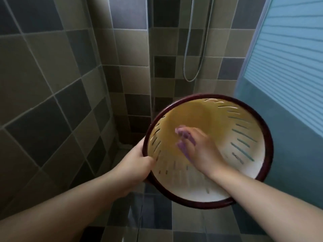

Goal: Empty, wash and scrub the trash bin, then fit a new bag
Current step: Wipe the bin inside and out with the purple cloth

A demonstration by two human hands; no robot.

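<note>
A round cream trash bin (248, 154) with slotted walls and a dark red rim is held up off the floor, its mouth tilted toward me. My left hand (138, 163) grips the rim at its left side, fingers curled over the edge. My right hand (197, 147) reaches deep inside the bin and holds a purple scrubbing cloth or sponge (183, 135) against the inner wall near the bottom. The hand and the cloth are blurred. Most of the cloth is hidden under my fingers.
I stand in a shower corner with grey and beige wall tiles. A metal shower hose (192, 67) hangs in a loop on the back wall. A frosted blue glass panel (288, 67) stands at the right. Floor tiles (157, 215) lie below.
</note>
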